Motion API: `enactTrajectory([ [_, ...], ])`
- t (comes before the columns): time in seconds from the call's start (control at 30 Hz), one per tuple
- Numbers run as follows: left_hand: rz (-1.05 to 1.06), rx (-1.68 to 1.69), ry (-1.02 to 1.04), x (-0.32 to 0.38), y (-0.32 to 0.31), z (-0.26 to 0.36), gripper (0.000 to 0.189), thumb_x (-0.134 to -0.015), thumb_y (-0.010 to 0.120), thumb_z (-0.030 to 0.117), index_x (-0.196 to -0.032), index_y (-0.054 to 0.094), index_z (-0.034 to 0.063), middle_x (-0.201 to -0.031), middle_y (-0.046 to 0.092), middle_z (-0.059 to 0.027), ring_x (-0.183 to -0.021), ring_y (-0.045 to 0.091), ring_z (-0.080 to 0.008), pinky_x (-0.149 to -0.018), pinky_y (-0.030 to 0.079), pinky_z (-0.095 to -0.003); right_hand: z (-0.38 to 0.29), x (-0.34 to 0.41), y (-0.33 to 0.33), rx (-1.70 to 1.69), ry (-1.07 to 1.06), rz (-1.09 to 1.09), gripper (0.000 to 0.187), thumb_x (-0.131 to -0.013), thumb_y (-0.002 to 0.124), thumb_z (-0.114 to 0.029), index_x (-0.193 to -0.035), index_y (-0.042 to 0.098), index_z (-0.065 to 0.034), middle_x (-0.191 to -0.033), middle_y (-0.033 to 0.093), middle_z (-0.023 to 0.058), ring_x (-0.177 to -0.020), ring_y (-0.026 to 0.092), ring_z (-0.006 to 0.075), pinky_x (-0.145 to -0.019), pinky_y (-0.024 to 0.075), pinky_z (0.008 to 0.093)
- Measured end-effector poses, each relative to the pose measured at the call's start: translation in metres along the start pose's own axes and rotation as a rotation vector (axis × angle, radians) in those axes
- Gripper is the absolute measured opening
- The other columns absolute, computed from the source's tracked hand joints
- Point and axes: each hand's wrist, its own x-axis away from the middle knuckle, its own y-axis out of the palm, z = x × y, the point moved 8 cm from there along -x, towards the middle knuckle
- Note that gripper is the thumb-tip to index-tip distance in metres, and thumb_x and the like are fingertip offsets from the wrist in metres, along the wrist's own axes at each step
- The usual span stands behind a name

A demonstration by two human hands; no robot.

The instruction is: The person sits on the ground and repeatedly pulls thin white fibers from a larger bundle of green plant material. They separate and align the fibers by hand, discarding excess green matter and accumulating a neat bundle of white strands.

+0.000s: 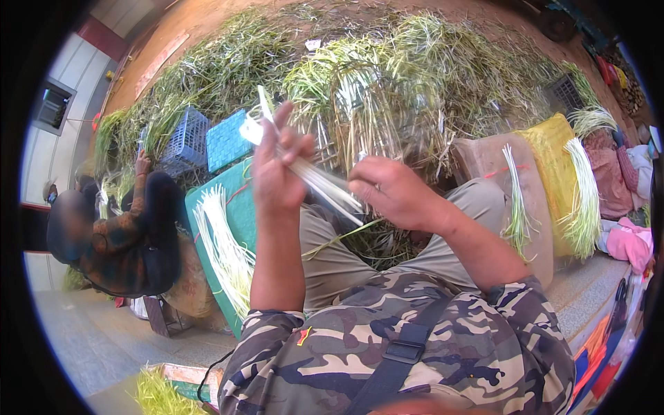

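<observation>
My left hand point(280, 166) is raised in front of me, holding a thin bunch of pale stalks point(324, 184), whose ends point down to the right. A white piece point(251, 129) shows beside its fingers. My right hand point(386, 189) is at the right of the stalks, its fingers bent near their lower ends; whether it grips any is unclear from blur. A longer yellow-green leaf point(340, 239) hangs below, over my trouser leg. Left of my knee, a spread of white stalks point(220, 244) lies on a green cover point(194, 207). At right, a small bundle point(513, 197) lies on a brown cover point(534, 181).
Large heaps of leafy stalks point(358, 93) cover the ground ahead. A blue crate point(187, 136) and a blue woven item point(226, 140) stand front left. Another person point(124, 233) sits at left. Another white bundle point(583, 197) lies on yellow sheeting point(550, 150) at right, near a second person's sleeve point(626, 168).
</observation>
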Motion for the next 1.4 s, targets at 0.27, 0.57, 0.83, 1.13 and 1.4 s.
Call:
enactTrajectory([
  [0.27, -0.045, -0.078, 0.061, 0.005, 0.015, 0.008, 0.028, -0.1, 0.047, 0.036, -0.1, 0.057, 0.0094, -0.063, 0.033, 0.0062, -0.048, 0.03, -0.0039, -0.034, 0.027, -0.0179, 0.077, -0.008, -0.012, -0.264, 0.238, 0.213, 0.03, -0.094, 0.056, -0.027, -0.108, 0.062, -0.0013, -0.097, 0.065, 0.0089, -0.09, 0.061, 0.0159, -0.081, 0.0479, 0.03],
  [0.57, 0.139, -0.109, -0.44, 0.081, -0.031, -0.064, 0.02, -0.098, 0.053, 0.029, -0.088, 0.054, 0.0116, -0.058, 0.029, 0.0065, -0.045, 0.026, -0.0042, -0.035, 0.022, -0.0193, 0.137, -0.066, 0.006, 0.255, 0.377, 0.131, 0.028, -0.09, 0.059, -0.028, -0.099, 0.065, -0.0018, -0.098, 0.068, 0.0147, -0.089, 0.065, 0.027, -0.08, 0.0501, 0.0389],
  [0.83, 0.089, 0.048, -0.492, 0.112, -0.035, -0.075, 0.026, -0.101, 0.045, 0.032, -0.089, 0.05, 0.0093, -0.059, 0.028, 0.0048, -0.045, 0.025, -0.0049, -0.036, 0.025, -0.0198, 0.16, -0.096, 0.025, 0.432, 0.486, 0.097, 0.032, -0.083, 0.067, -0.031, -0.086, 0.062, 0.0002, -0.079, 0.067, 0.0187, -0.076, 0.066, 0.0326, -0.068, 0.0521, 0.0445],
  [1.13, 0.076, 0.021, -0.499, 0.112, -0.028, -0.073, 0.025, -0.099, 0.05, 0.032, -0.087, 0.053, 0.01, -0.056, 0.025, 0.0064, -0.044, 0.024, -0.0048, -0.036, 0.022, -0.0202, 0.188, -0.088, 0.013, -0.281, 0.725, 0.238, 0.012, -0.083, 0.06, -0.011, -0.083, 0.055, -0.0002, -0.066, 0.055, 0.0054, -0.055, 0.051, 0.0142, -0.048, 0.0435, 0.0276],
  [1.4, 0.125, -0.135, -0.316, 0.06, -0.028, -0.051, 0.028, -0.101, 0.046, 0.033, -0.083, 0.048, 0.0112, -0.058, 0.027, 0.0051, -0.043, 0.022, -0.0048, -0.034, 0.019, -0.0198, 0.167, -0.091, -0.007, -0.926, 0.754, 0.111, 0.016, -0.1, 0.044, -0.016, -0.103, 0.055, -0.0044, -0.061, 0.044, -0.0053, -0.049, 0.035, 0.0055, -0.04, 0.0298, 0.0217],
])
